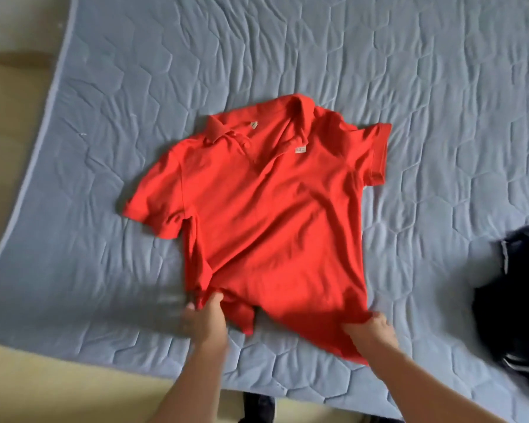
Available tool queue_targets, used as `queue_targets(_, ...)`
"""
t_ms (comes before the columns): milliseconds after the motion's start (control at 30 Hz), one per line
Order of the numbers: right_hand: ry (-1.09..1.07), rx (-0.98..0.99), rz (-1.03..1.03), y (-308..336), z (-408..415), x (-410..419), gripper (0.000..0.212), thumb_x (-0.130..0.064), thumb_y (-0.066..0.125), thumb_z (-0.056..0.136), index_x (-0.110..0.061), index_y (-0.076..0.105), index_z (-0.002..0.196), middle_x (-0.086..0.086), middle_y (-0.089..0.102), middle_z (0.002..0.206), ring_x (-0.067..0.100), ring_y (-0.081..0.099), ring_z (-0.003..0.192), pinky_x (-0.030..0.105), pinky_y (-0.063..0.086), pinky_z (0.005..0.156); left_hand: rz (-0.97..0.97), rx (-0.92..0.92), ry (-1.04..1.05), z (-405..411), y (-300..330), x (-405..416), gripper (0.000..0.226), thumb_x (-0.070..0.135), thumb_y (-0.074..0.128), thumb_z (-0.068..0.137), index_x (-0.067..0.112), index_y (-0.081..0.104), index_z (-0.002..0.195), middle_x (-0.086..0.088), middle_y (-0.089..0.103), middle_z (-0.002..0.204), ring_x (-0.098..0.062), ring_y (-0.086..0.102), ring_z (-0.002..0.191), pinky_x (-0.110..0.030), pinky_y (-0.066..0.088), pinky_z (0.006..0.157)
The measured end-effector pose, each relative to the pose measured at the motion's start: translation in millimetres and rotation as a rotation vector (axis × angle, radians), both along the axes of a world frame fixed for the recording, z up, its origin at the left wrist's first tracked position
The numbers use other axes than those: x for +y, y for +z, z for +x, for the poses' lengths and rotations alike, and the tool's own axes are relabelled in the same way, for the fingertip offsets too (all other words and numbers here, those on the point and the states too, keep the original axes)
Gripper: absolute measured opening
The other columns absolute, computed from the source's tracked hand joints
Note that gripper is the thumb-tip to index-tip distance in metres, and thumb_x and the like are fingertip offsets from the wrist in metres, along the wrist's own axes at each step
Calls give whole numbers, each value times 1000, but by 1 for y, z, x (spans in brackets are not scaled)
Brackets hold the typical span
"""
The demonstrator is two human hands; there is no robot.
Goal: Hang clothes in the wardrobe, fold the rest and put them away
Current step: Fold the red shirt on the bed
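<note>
The red polo shirt [266, 209] lies front up in the middle of the blue quilted mattress [409, 71], collar open, both short sleeves spread, its body creased. My left hand [203, 320] pinches the bunched lower-left hem, and my right hand [371, 331] grips the lower-right hem. A dark garment [513, 300] lies at the mattress's right edge.

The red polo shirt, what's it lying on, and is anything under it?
The red polo shirt lies spread on the blue quilted cover, its hem gripped by the left hand and right hand. Whatever lies beneath the fabric is hidden.
</note>
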State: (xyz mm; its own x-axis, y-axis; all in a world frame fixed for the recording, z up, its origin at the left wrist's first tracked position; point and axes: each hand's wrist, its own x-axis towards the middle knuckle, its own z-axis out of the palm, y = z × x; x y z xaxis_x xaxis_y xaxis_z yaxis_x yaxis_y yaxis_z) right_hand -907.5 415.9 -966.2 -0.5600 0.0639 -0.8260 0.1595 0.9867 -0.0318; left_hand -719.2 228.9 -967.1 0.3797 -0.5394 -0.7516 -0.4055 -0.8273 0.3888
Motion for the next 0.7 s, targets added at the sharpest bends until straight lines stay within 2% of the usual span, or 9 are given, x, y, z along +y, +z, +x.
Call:
queue_targets(67,-28,-15,-108,1,12,7,37,-28,61,87,-3,61,114,18,65,102,33,61,98,40,48,84,98,172,29,10,-11,22,57,49,73,49,15,70,95,-5,69,109,-25,60,104,-41,43,100)
queue_targets(133,-39,63,-252,9,20,6,25,-22,50,96,-3,63,106,16,65,92,33,60,88,36,45,75,114,317,-20,12,-13,34,25,35,71,65,15,67,80,0,68,86,-20,58,92,-40,45,91)
queue_targets(267,-194,259,-490,41,28,1,22,-23,41,99,-12,59,95,6,56,80,22,50,72,26,37,64,-13,443,166,1,24,31,11,15,53,90,14,63,88,-1,65,82,-16,58,77,-30,47,75)
queue_targets(333,-390,281,-518,58,22,-2,27,-22,43,99,-9,54,79,8,47,65,20,41,55,17,35,43,-53,488,248,16,35,22,13,19,55,89,13,66,93,-4,68,90,-16,62,79,-26,48,68)
queue_targets(400,-595,267,-484,72,10,-3,29,-23,48,97,-3,55,77,7,41,58,19,37,49,14,31,36,-30,368,198,43,39,15,24,23,57,89,13,66,109,-9,67,109,-23,63,98,-27,46,67)
queue_targets(500,-664,182,-312,93,3,7,34,-34,56,90,0,61,92,10,49,72,23,48,63,32,46,57,49,-150,-250,98,64,8,34,15,45,97,0,56,126,-21,57,126,-37,55,116,-31,44,80)
queue_targets(567,-495,-39,-133,108,5,17,33,-40,51,93,-7,55,93,9,49,73,23,49,60,30,48,47,144,-333,-468,132,81,10,38,19,44,92,-2,56,121,-27,60,116,-42,61,100,-41,51,81)
queue_targets(633,-298,-213,-22,126,6,23,28,-37,44,97,-13,47,83,5,40,63,17,39,47,17,36,36,199,-418,-668,146,100,13,32,24,44,90,3,56,111,-24,65,97,-37,65,75,-38,52,64)
queue_targets(700,-117,-142,-15,135,6,18,19,-23,41,95,-9,50,84,8,43,62,20,44,48,20,37,42,53,-475,-786,145,112,13,25,24,42,97,4,55,103,-24,64,95,-39,63,82,-37,44,67)
